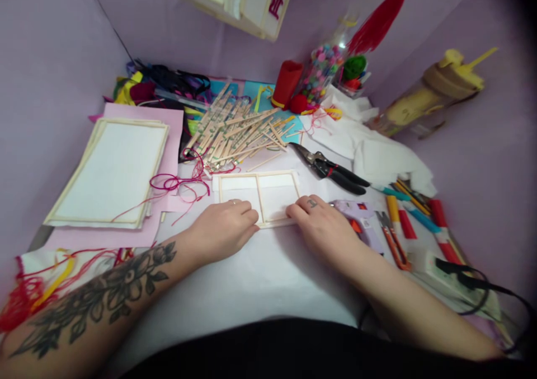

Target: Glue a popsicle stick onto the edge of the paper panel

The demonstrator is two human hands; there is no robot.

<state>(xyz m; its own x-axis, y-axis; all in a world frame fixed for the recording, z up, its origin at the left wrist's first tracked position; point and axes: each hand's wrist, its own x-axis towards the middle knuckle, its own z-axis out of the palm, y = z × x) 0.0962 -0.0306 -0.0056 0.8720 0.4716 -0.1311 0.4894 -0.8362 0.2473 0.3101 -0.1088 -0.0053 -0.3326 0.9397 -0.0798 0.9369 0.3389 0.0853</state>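
A small rectangular frame of thin wooden sticks (260,201), with one stick across its middle, lies flat on the white table. Behind its top edge shows a strip of white paper (239,183). My left hand (229,225) grips the frame's lower left part, fingers curled and pressed together. At the lower right corner, my right hand (321,222) has its fingers closed on the same frame. Fingertips of both hands hide parts of the frame's edge. Just right of my right hand sits a lilac glue gun (361,214).
Loose wooden sticks (239,130) and black-handled pruners (331,169) lie behind the frame. White-panelled frames (111,172) are stacked left, beside tangled magenta cord (180,183). Markers (436,230), orange-handled pliers (393,242) and a power strip (453,284) are right. A tumbler (428,93) stands back right.
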